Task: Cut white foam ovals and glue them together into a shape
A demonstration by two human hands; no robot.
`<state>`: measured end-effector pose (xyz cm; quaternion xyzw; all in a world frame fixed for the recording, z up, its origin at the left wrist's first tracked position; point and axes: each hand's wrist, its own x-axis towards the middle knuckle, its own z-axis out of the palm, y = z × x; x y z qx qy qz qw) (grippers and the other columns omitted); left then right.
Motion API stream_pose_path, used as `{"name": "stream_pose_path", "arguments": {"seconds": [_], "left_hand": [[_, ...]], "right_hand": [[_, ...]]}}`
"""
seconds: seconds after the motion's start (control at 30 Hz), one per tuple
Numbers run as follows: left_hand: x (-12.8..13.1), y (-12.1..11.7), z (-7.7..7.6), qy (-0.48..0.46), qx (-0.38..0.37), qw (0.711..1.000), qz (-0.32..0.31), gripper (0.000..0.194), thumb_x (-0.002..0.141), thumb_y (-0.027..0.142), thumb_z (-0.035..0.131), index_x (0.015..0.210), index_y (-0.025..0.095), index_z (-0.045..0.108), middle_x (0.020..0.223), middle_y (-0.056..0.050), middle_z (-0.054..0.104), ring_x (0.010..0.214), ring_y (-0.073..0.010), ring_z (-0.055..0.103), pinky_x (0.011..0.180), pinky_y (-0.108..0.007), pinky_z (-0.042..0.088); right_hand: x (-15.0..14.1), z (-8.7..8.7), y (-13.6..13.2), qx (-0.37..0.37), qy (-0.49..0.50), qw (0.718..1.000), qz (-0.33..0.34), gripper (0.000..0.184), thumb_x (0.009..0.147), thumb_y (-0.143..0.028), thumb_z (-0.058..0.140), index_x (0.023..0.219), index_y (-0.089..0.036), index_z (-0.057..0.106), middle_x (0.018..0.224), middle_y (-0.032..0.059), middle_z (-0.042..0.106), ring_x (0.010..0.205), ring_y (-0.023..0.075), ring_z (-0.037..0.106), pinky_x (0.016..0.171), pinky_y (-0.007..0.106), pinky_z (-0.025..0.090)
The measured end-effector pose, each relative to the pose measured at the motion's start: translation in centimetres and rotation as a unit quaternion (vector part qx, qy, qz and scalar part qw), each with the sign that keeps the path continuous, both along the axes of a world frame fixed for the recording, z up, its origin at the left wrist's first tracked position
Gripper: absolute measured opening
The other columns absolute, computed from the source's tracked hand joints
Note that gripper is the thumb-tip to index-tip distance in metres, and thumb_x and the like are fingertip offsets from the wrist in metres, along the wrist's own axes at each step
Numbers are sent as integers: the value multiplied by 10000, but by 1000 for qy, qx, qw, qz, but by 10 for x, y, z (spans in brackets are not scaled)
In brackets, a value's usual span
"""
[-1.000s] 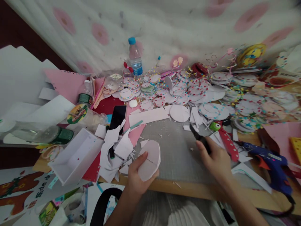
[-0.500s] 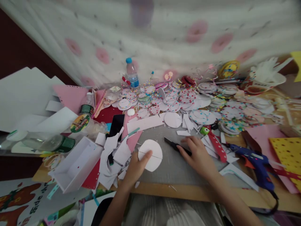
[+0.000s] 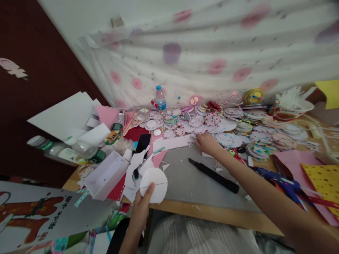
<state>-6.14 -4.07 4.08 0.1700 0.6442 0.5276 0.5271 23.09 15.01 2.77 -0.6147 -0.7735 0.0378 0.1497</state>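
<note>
Left fingers [image 3: 150, 189] tight on white disc [image 3: 156, 177], right fingers [image 3: 200, 138] curled, hold unclear; black knife [image 3: 215, 175] diagonal, tip away-left.

Counted at the worktop [image 3: 217, 219]: one held white disc [image 3: 157, 177], one black cutter [image 3: 213, 174], one phone [image 3: 143, 143], one blue glue gun [image 3: 290, 187], one open white box [image 3: 113, 181], one blue-capped bottle [image 3: 160, 98]; decorated discs [image 3: 227, 139] too many to count.

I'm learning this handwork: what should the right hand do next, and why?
Probably pinch the white paper beside the right hand: that hand reaches toward it, the black cutter lies on the gray mat, and the left hand holds a white disc. The right hand's grip is hidden.
</note>
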Motion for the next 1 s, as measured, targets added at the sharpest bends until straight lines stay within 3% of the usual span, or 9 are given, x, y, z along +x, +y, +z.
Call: {"name": "stream_pose_path", "arguments": {"seconds": [0.13,0.23,0.37,0.47,0.6,0.77,0.87,1.0], "left_hand": [[-6,-9,3,1,-7,1000,8,349,664,346,823,964,228,687,1118,-60,715,1196,-267,582,997,-357,477],[-4,-6,5,23,1,1000,19,319,669,336,818,937,222,687,1090,-62,725,1204,-264,577,1015,-352,462],[3,0,9,58,16,998,6,324,686,368,801,951,211,699,1108,-70,720,1223,-266,563,1048,-344,426],[9,3,11,57,15,998,-11,363,678,378,804,982,208,703,1123,-73,716,1191,-280,585,1027,-362,446],[17,7,10,55,30,997,-52,385,672,392,805,975,172,717,1104,-103,720,1155,-286,606,981,-354,481],[22,15,4,66,39,993,-94,466,692,486,763,1013,152,715,1096,-104,725,1112,-284,627,928,-340,509],[24,20,3,74,41,992,-99,489,708,524,732,999,130,713,1035,-112,741,1095,-301,635,918,-349,510],[28,31,1,66,5,992,-106,431,707,506,740,997,189,716,1034,-105,741,1136,-309,615,962,-390,482]], "right_hand": [[13,22,-16,49,60,997,-25,263,961,-298,490,1129,-127,598,1127,128,631,1022,244,606,852,414,503],[8,30,-55,75,130,988,-47,348,1001,-279,293,1061,-108,590,890,142,669,855,245,637,741,356,487],[-19,14,-124,39,219,975,18,244,952,-384,418,947,-202,579,708,10,643,603,156,604,573,249,474],[-30,-8,-157,16,269,963,25,206,933,-370,447,851,-214,553,689,-8,631,582,141,599,554,232,472],[-14,-28,-154,31,317,945,-76,208,901,-399,483,797,-219,491,599,-20,543,496,158,535,490,260,410],[7,-30,-128,38,382,912,-145,247,828,-462,555,820,-225,486,647,1,536,548,184,528,525,296,397],[-9,-20,-129,10,446,886,-126,303,833,-526,536,840,-230,472,680,6,549,601,180,545,550,298,450],[-45,0,-144,-111,530,839,-57,324,885,-543,482,921,-226,540,747,18,630,656,175,607,524,273,511]]}}
